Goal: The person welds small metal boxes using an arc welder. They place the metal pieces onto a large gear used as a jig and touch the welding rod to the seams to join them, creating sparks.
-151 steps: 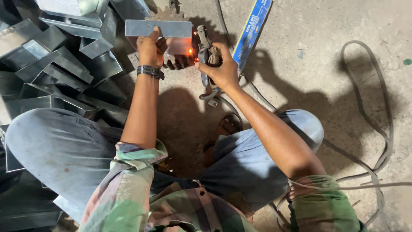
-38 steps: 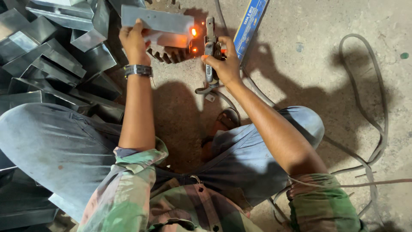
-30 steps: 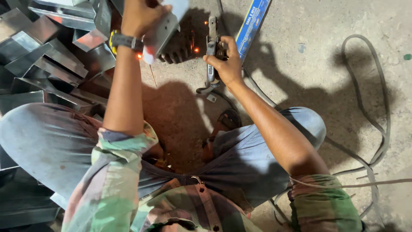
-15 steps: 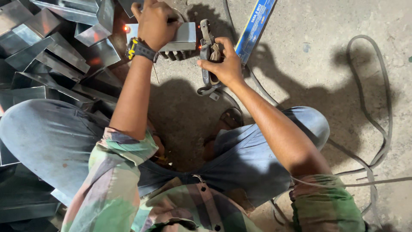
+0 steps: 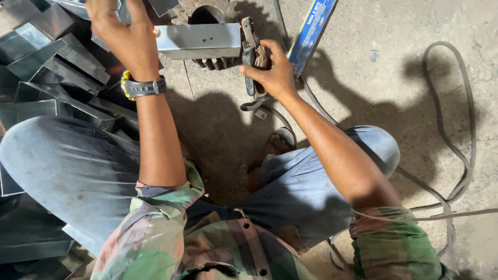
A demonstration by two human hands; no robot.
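- grey sheet-metal channel piece [image 5: 199,41] is lying level at the far edge, one tiny orange spot glowing on its left end
- dark welding electrode holder [image 5: 252,62] is sitting upright just right of it

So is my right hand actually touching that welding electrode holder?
Touching. The head view shows the right hand wrapped around the handle of the electrode holder, fingers closed on it with no gap, beside the grey metal piece.

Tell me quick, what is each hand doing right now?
Left hand: closed over the end of the grey metal box piece, holding it.
Right hand: closed around the welding electrode holder.
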